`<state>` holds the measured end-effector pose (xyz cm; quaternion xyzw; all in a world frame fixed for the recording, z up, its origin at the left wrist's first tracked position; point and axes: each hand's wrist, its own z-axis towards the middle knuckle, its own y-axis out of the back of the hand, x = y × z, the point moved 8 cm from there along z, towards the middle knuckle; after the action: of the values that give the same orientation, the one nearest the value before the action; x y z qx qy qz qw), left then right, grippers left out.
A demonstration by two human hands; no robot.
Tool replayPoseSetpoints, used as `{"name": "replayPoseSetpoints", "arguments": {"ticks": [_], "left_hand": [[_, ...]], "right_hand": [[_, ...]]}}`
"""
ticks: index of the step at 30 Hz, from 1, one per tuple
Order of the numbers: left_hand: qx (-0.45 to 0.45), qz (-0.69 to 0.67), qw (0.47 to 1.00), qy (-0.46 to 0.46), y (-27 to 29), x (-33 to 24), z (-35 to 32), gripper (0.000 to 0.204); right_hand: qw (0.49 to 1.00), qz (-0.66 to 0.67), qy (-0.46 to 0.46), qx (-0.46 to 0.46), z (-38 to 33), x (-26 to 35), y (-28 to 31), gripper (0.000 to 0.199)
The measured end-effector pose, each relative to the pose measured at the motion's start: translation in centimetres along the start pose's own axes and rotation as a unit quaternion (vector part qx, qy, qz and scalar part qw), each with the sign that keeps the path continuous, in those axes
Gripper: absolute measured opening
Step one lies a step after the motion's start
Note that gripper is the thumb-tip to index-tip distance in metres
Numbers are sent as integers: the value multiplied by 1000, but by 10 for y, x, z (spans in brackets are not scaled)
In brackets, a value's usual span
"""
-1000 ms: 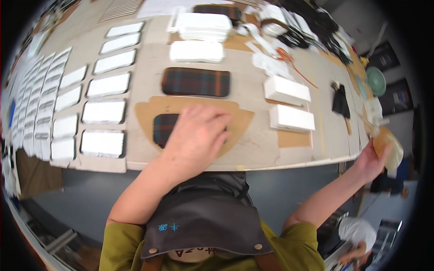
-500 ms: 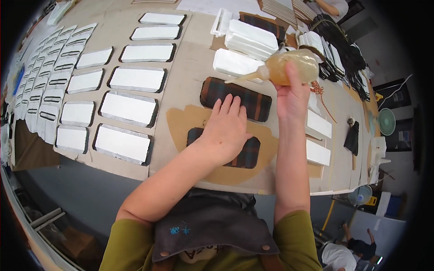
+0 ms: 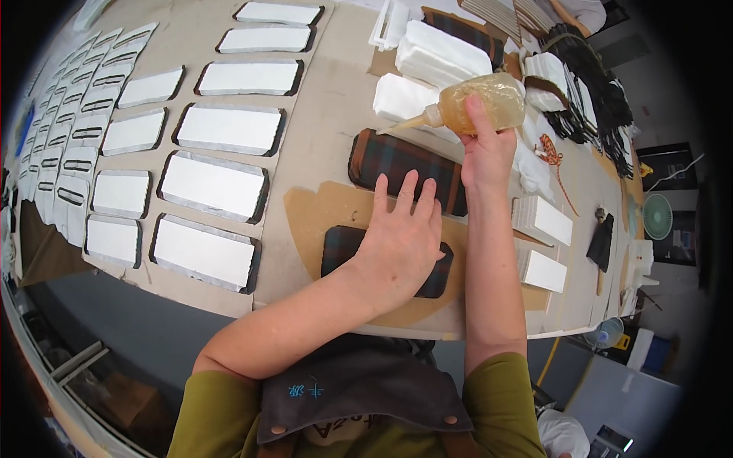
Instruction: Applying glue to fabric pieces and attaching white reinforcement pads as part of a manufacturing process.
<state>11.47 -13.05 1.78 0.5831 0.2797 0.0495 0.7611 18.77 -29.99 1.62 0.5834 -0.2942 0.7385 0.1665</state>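
Observation:
In my right hand is a clear squeeze bottle of amber liquid, tipped on its side with the long nozzle pointing left. Its tip is at the far edge of a dark plaid fabric-covered panel, near the far left corner. My left hand lies flat with fingers spread, the fingertips resting on that panel's near edge. Beneath the palm is a second plaid panel, partly hidden, on a tan cardboard sheet.
Rows of white panels with dark edges cover the table's left side. White padding stacks stand beyond the plaid panel. To the right are white block stacks, an orange cord and a dark brush-like tool.
The nozzle tip has moved left along the far plaid panel's edge, toward its corner. My left fingers have spread a little wider, and the whole view has shifted slightly.

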Motion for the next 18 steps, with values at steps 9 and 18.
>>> {"name": "replayPoseSetpoints", "arguments": {"ticks": [9,18], "left_hand": [[-39,-11,999,-11,0,1,-1,67],[-30,-10,999,-8,-2,0,0,66]], "right_hand": [[997,24,-67,41,-19,-11,-3,41],[979,163,-120,-15,-16,-1,9,39]]}}
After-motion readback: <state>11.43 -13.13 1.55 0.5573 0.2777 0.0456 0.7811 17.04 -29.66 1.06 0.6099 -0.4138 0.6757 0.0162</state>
